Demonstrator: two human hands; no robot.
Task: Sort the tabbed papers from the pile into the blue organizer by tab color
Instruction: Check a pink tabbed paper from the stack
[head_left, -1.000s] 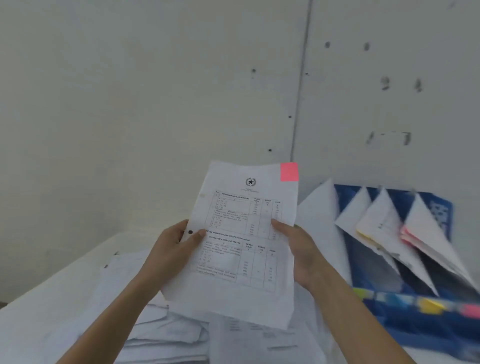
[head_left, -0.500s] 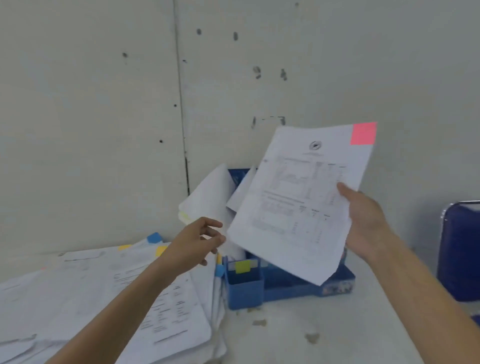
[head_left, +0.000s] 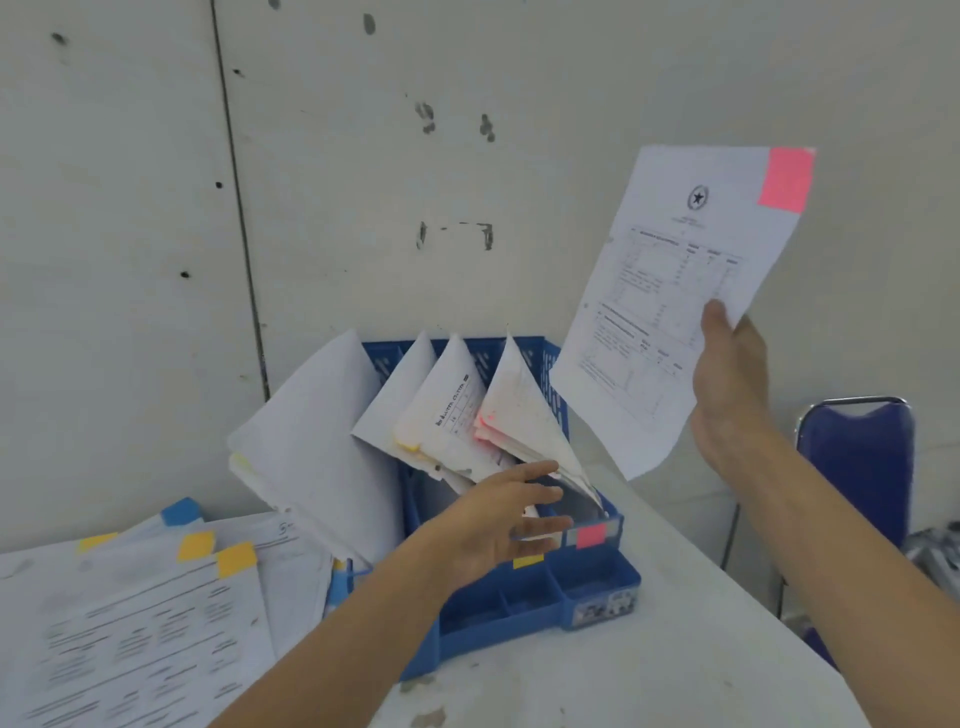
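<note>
Left hand: showing bare, fingers blurring slightly
Right hand: showing bare, in focus
Left forearm: showing bare throughout
Right forearm: showing bare throughout

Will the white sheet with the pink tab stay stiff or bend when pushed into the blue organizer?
Probably floppy: the white printed sheet with the pink tab looks thin, and its lower edge bows below the right hand. Likely light, since one pinch carries it. It may buckle against the leaning papers in the blue plastic organizer.

One blue organizer, one raised sheet, one pile of papers, one left hand, one right hand, one blue chair
</note>
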